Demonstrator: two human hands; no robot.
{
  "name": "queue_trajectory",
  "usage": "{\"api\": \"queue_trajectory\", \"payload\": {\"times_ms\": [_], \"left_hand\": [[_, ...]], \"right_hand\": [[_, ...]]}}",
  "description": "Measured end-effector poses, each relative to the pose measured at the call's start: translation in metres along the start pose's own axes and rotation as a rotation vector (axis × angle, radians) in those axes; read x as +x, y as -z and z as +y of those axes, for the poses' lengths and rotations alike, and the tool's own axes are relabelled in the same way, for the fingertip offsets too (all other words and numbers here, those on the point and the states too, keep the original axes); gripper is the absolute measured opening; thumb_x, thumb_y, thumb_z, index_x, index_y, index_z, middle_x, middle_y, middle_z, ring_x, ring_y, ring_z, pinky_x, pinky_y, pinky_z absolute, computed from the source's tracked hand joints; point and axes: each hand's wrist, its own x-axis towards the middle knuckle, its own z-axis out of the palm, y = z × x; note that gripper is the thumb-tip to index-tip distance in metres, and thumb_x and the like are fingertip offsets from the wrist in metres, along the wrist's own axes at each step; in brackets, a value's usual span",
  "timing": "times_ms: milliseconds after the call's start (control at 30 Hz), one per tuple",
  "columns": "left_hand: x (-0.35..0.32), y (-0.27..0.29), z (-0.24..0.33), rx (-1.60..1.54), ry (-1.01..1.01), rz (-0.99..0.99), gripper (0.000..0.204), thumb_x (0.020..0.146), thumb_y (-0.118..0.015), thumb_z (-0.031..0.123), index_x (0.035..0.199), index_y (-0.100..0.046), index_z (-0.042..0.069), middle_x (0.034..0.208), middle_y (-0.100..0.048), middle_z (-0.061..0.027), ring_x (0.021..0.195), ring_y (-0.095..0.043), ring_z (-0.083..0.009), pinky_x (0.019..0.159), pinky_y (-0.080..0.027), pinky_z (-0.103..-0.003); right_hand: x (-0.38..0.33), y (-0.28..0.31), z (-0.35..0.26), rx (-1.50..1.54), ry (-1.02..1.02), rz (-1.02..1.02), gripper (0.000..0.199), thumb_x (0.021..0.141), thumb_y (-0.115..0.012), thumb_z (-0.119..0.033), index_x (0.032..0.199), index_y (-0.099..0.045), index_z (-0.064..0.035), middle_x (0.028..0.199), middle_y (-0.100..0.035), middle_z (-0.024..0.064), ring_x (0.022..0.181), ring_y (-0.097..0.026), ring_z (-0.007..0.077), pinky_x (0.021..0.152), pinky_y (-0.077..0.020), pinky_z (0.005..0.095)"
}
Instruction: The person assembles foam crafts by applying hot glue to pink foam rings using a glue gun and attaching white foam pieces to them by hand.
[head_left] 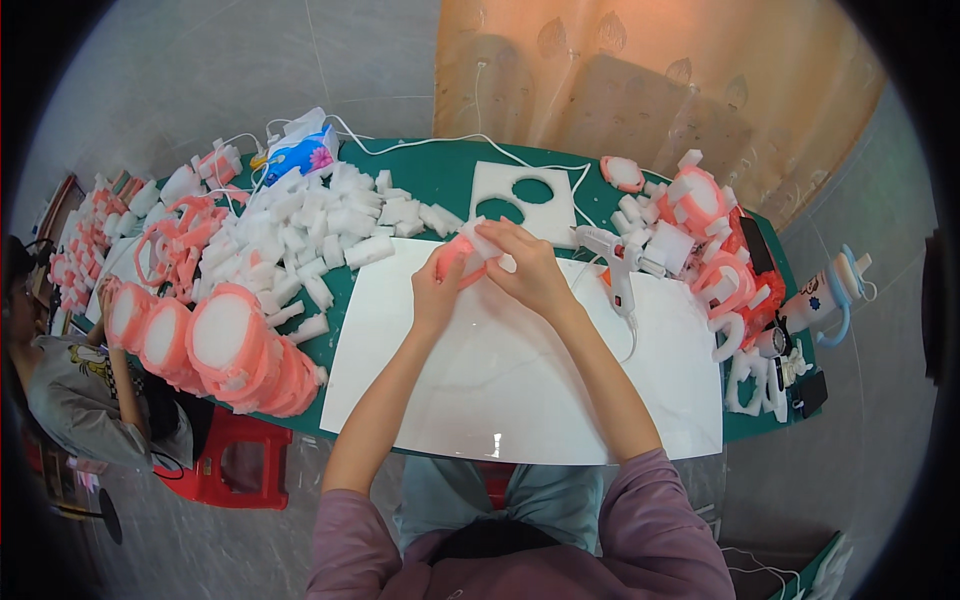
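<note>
Over the white board (500,400), both hands hold a small pink and white foam piece (461,262). My left hand (436,292) grips its pink side, fingers wrapped around it. On the other side, my right hand (528,268) pinches the white part with thumb and fingertips. The fingers hide much of the piece, so its full shape cannot be made out. A white glue gun (621,275) lies just right of my right hand, its cord trailing on the board. Beyond the hands is a white foam sheet (552,218) with two round holes.
Left of the board sit a heap of white foam blocks (335,205) and stacked pink-rimmed foam rounds (225,335). More pink and white foam (695,200) crowds the right, near a tumbler (815,298). Another person (95,400) sits at far left beside a red stool (240,465).
</note>
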Motion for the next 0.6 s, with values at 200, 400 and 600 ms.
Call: {"api": "queue_trajectory", "payload": {"times_ms": [200, 400, 600], "left_hand": [[0.002, 0.003, 0.005, 0.109, 0.018, 0.009, 0.031, 0.085, -0.054, 0.024, 0.103, -0.056, -0.002, 0.089, -0.06, -0.006, 0.079, -0.053, -0.009, 0.069, -0.044, -0.023], [-0.003, 0.002, 0.012, -0.078, 0.048, -0.043, 0.033, 0.09, -0.045, 0.026, 0.107, -0.052, -0.002, 0.096, -0.056, -0.0068, 0.086, -0.053, -0.0107, 0.071, -0.049, -0.024], [0.003, 0.004, -0.003, 0.102, -0.026, 0.015, 0.033, 0.086, -0.052, 0.027, 0.1, -0.057, -0.002, 0.083, -0.06, -0.0044, 0.076, -0.052, -0.0083, 0.068, -0.042, -0.021]], "right_hand": [[0.003, -0.002, -0.006, 0.043, -0.001, 0.012, 0.034, 0.067, -0.058, 0.0, 0.101, -0.056, -0.002, 0.107, -0.058, 0.0134, 0.102, -0.054, 0.0297, 0.094, -0.0389, 0.0365], [0.004, 0.002, -0.008, 0.053, 0.076, -0.001, 0.021, 0.074, -0.053, -0.003, 0.095, -0.054, -0.0026, 0.099, -0.058, 0.014, 0.099, -0.053, 0.0303, 0.096, -0.0329, 0.0463], [0.005, 0.006, -0.003, 0.069, 0.009, -0.01, 0.024, 0.076, -0.049, 0.002, 0.099, -0.056, -0.0034, 0.1, -0.061, 0.0115, 0.08, -0.061, 0.0245, 0.099, -0.0301, 0.0447]]}}
